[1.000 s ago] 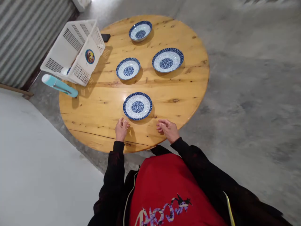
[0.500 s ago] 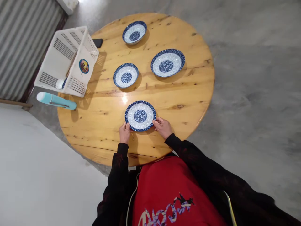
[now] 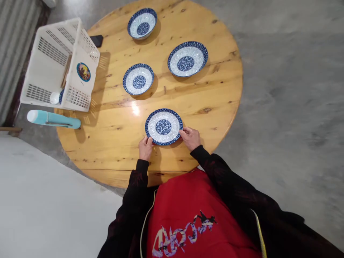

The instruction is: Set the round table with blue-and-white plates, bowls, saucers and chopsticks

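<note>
A blue-and-white plate (image 3: 163,127) with a dark patterned rim is close in front of me, over the near part of the table. My left hand (image 3: 146,147) pinches its lower left rim, thumb on top. On the right rim, my right hand (image 3: 190,138) grips with the thumb above and the fingers partly hidden beneath. Whether the plate rests on the wood or is slightly raised, I cannot tell. Beyond it stand a matching small dish (image 3: 138,79), a larger one (image 3: 187,59) to the right and a deeper bowl (image 3: 142,23) at the far side.
The round wooden table (image 3: 113,143) has a white plastic basket (image 3: 85,87) on its left, with a few items inside. A light blue flask (image 3: 53,119) stands beside the basket, and a black phone-like object (image 3: 97,40) lies behind it. Grey floor (image 3: 282,107) surrounds the table.
My view has shifted, so the table and basket appear further left and higher. Both hands keep their hold on the plate, which has moved slightly right relative to the other dishes.
</note>
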### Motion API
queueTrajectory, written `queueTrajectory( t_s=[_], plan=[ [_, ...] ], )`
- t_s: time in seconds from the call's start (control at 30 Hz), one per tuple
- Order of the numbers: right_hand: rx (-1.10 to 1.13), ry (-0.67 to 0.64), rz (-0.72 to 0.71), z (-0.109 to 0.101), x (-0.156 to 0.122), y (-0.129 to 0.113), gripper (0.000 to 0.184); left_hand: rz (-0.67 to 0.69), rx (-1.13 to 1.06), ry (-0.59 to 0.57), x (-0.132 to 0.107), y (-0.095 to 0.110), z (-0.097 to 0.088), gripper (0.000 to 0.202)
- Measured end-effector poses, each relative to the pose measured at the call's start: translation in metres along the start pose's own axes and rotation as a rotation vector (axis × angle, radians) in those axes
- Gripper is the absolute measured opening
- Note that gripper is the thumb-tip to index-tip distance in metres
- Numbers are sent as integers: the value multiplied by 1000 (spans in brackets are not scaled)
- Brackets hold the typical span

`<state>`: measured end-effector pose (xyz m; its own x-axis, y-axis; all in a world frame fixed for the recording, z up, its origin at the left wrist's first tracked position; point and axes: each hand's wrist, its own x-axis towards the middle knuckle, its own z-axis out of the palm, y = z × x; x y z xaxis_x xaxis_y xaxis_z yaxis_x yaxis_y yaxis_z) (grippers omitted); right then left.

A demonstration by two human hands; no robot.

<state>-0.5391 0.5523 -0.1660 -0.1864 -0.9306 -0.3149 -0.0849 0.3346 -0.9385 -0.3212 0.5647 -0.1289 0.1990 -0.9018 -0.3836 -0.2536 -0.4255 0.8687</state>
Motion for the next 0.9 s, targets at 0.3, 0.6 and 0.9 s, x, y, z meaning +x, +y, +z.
queueTrajectory(
  t_s=[0.3, 0.6, 0.9],
  plan=[
    [36, 56, 13, -3, -7, -2, 27, 9, 32, -61, 1, 0, -1, 24],
    [-7, -19, 29, -9, -9, -2, 37, 40, -14, -49, 0, -5, -1, 25],
    [12, -58, 34, -11, -8, 0, 37, 39, -22, -42, 2, -9, -2, 26]
  ],
)
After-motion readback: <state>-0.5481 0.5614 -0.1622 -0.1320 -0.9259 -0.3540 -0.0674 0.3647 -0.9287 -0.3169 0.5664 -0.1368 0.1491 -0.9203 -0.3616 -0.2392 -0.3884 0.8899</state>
